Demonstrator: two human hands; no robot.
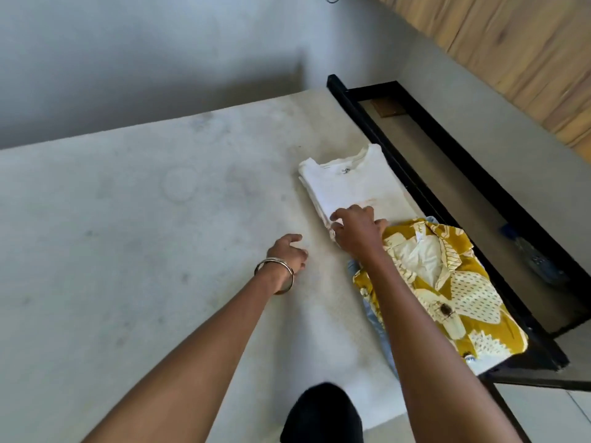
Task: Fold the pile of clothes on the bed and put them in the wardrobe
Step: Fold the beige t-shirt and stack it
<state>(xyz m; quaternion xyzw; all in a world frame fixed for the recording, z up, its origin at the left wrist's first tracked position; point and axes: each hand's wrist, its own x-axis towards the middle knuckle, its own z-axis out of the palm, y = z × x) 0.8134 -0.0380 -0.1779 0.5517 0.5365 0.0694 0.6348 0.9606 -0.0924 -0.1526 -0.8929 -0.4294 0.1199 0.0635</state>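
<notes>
Folded white cotton T-shirt stack [351, 183] on pale mattress [144, 235]: soft, light, floppy, probably best lifted from beneath; right hand [356, 231] pinching near edge, left hand [287, 254] relaxed, empty.

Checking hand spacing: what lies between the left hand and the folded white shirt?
In the head view, only bare mattress separates the left hand from the folded white shirt; the right hand grips the shirt's near edge.
</notes>
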